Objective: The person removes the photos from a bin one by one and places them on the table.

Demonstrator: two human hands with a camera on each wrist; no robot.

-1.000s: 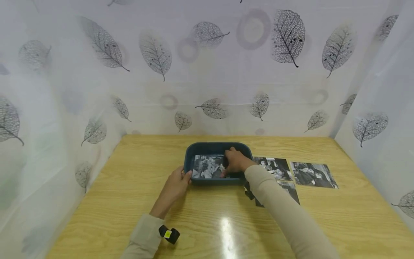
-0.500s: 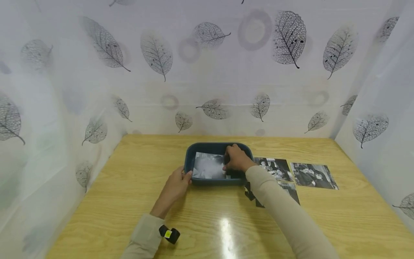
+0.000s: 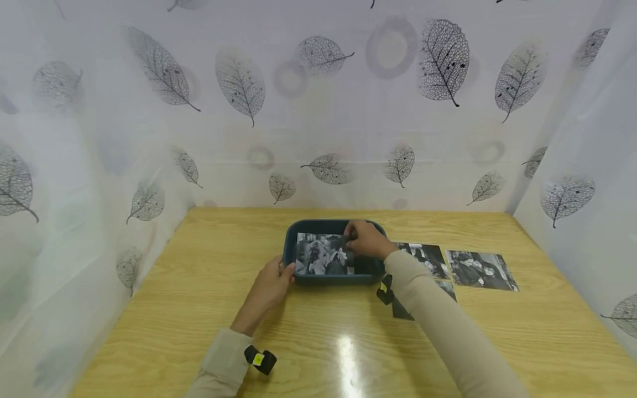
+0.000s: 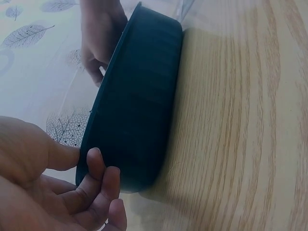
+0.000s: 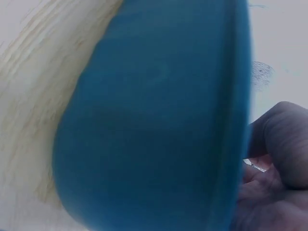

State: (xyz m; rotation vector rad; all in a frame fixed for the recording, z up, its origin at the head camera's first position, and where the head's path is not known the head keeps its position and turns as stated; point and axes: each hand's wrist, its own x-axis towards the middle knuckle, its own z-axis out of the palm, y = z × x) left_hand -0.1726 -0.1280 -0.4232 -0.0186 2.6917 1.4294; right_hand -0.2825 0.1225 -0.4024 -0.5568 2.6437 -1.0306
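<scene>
A dark blue rectangular tub sits on the table. My left hand grips its left front corner; in the left wrist view the thumb lies at the rim and the curled fingers lie against the outer wall. Inside the tub is a black-and-white photo, its picture side facing up. Reaching over the right side, my right hand pinches the photo near its upper right corner. In the right wrist view the tub's wall hides much of that hand.
Right of the tub lie more black-and-white photos: one beside it, another further right, and a third nearer, partly covered by the right sleeve. A leaf-patterned curtain closes off the table's back and sides.
The photo in the tub was tilted and glaring half a second ago; now its picture shows clearly. My right hand has shifted slightly up along it. The left hand has stayed at the tub's corner.
</scene>
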